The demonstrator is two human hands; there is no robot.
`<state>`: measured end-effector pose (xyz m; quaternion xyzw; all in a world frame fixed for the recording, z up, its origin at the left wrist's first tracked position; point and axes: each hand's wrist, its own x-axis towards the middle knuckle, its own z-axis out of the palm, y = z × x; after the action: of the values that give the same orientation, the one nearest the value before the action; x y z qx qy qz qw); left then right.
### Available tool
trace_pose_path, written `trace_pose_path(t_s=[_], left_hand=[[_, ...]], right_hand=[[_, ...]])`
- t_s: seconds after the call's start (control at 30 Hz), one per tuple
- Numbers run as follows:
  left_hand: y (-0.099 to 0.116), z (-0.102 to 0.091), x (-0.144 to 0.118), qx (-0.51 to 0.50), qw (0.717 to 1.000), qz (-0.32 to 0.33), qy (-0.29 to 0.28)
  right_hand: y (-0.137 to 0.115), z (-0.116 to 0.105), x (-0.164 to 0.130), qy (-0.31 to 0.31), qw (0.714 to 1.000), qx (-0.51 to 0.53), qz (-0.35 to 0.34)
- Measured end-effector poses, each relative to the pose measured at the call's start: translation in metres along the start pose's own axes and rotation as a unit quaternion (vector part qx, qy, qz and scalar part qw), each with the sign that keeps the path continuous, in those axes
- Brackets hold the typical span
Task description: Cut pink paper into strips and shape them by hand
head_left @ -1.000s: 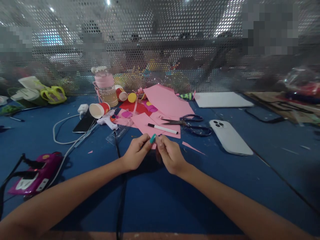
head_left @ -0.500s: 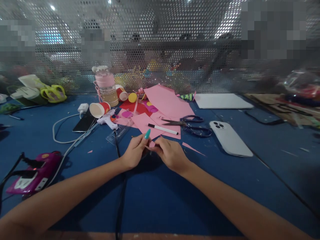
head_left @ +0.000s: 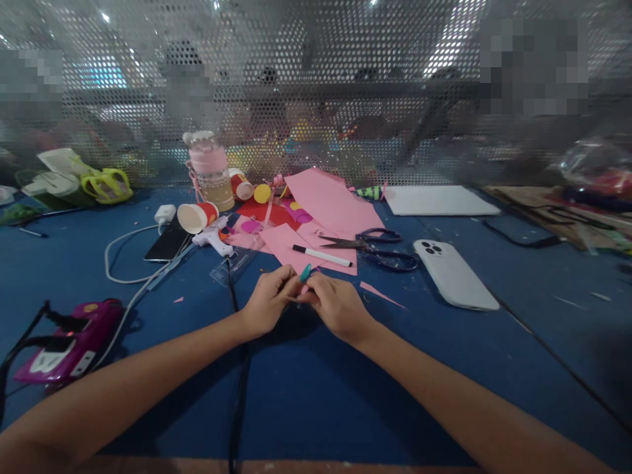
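Note:
My left hand (head_left: 269,303) and my right hand (head_left: 336,306) meet fingertip to fingertip over the blue table (head_left: 316,388), pinching a small pink paper piece (head_left: 305,288) between them; most of it is hidden by the fingers. A teal fingernail of the left hand sticks up above the piece. Just beyond the hands lie pink paper sheets (head_left: 326,210), a white marker (head_left: 322,255) with a black cap, and black scissors (head_left: 375,247). A thin pink paper scrap (head_left: 378,291) lies to the right of my right hand.
A white phone (head_left: 454,271) lies face down at the right. At the left are a magenta device (head_left: 69,342) with black cables, a glue gun (head_left: 213,240), a paper cup (head_left: 195,216), a dark phone (head_left: 168,243), and a pink bottle (head_left: 212,172). A perforated metal screen closes the back.
Both hands have stayed in place while the fingers reworked the small pink piece; the right hand lowered from an upright pinch and the left index finger lifted, then curled back down.

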<state>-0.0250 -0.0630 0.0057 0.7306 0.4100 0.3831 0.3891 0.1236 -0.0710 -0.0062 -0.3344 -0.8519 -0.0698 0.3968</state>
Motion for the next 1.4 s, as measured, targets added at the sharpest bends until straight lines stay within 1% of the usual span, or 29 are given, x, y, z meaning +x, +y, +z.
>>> trace_pose_path(t_s=[0.1,0.2,0.27,0.37,0.5,0.57,0.7,0.83,1.03,1.1,1.23,1.4], left_hand=[[-0.002,0.001,-0.002,-0.011,1.000,0.017,0.001],[-0.003,0.001,-0.004,-0.027,0.998,0.048,0.013],[-0.003,0.000,-0.005,0.004,0.997,0.076,0.031],[-0.002,-0.002,-0.005,0.072,0.990,0.110,0.044],[0.000,-0.002,-0.006,0.104,0.986,0.118,0.055],[0.001,-0.001,-0.006,0.110,0.985,0.118,0.061],[0.001,0.000,-0.006,0.129,0.982,0.120,0.073],[0.002,0.001,-0.007,0.150,0.976,0.128,0.088],[0.002,0.001,-0.009,0.171,0.970,0.135,0.105],[0.003,0.002,-0.010,0.176,0.968,0.138,0.110],[0.006,0.005,-0.011,0.194,0.965,0.135,0.118],[0.007,0.009,-0.013,0.214,0.961,0.121,0.127]], right_hand=[[-0.001,0.000,0.001,0.000,0.999,0.029,0.031],[-0.004,-0.002,0.002,-0.014,0.988,0.106,0.113],[-0.008,-0.003,0.002,-0.028,0.972,0.162,0.167],[-0.013,-0.004,0.002,-0.038,0.949,0.227,0.215],[-0.019,-0.003,0.003,-0.042,0.910,0.320,0.262],[-0.021,-0.002,0.004,-0.031,0.896,0.348,0.275],[-0.024,-0.001,0.006,0.002,0.885,0.355,0.302],[-0.028,0.003,0.006,0.004,0.853,0.397,0.339],[-0.031,0.004,0.006,0.020,0.822,0.432,0.370],[-0.032,0.005,0.006,0.030,0.821,0.432,0.371],[-0.034,0.008,0.004,0.057,0.833,0.408,0.370],[-0.036,0.012,0.002,0.062,0.825,0.406,0.387]])
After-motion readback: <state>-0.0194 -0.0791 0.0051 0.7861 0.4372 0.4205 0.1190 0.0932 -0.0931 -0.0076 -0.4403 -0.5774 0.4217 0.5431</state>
